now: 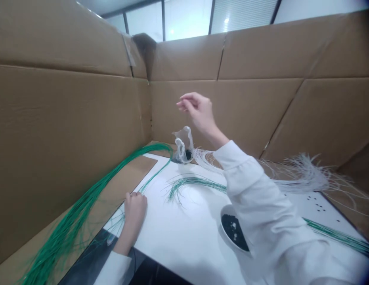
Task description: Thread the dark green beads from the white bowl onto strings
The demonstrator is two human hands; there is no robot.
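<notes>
My left hand (136, 208) rests closed at the left edge of the white board (178, 229). Thin green wires (154, 174) run into it from above, and loose ends come out on its left side. Raised above the board, my right hand (199, 111) has its fingers pinched together; whatever they hold, if anything, is too small to make out. Below my right sleeve sits a white bowl (227, 233) with small black pieces (233, 229) in it, partly hidden by the arm. Another bunch of green wires (199, 181) lies across the board and passes under that sleeve.
A large green wire bundle (92, 194) lies along the left cardboard wall (62, 130). At the back stands a clear plastic bag (184, 144) with dark contents. White wires (306, 176) spread at the right, near several scattered black bits (318, 204). Cardboard (246, 107) closes off the back.
</notes>
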